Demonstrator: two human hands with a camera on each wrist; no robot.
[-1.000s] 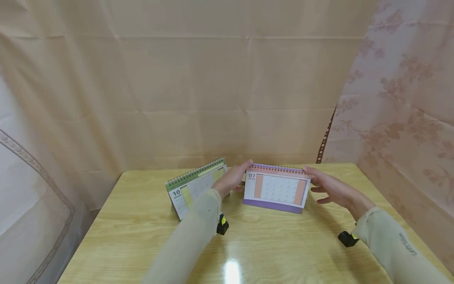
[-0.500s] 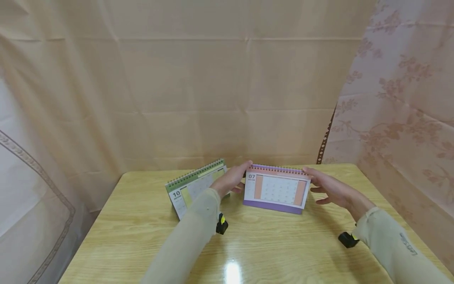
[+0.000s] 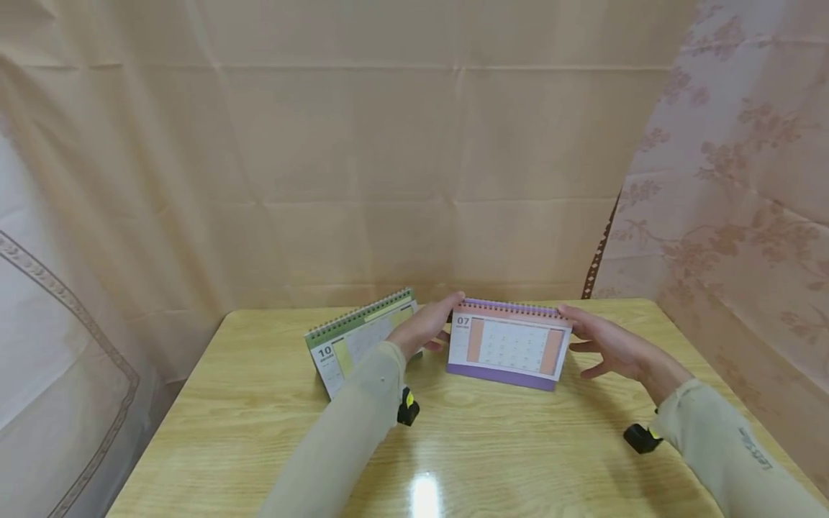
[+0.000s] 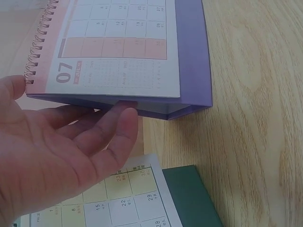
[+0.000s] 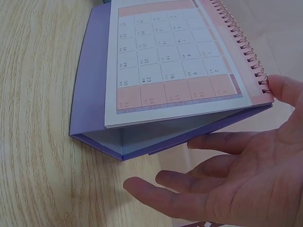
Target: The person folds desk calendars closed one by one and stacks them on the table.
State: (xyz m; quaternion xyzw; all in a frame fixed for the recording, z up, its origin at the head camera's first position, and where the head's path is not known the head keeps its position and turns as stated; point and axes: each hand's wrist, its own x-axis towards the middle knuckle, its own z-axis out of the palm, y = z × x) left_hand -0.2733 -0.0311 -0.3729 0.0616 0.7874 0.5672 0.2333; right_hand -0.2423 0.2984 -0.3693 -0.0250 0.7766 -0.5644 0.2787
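Observation:
A purple desk calendar (image 3: 514,344), its page marked 07, stands tent-like on the wooden table. My left hand (image 3: 424,327) holds its upper left corner, thumb at the end of the spiral binding and fingers reaching behind the back panel. At the upper right corner my right hand (image 3: 612,345) holds it too: the thumb (image 5: 284,90) lies against the coil, the index finger is behind, and the other fingers are spread beside the open end. A green desk calendar (image 3: 356,334) showing 10 stands angled to the left, partly hidden by my left forearm.
The wooden table (image 3: 492,453) ends at a beige curtain (image 3: 337,144) behind and a flowered cloth (image 3: 745,237) on the right. A black wrist device (image 3: 641,437) hangs under my right sleeve, another black device (image 3: 408,409) under the left.
Both hands keep their places on the purple calendar, and neither calendar visibly moves on the table. The whole head view shifts very slightly.

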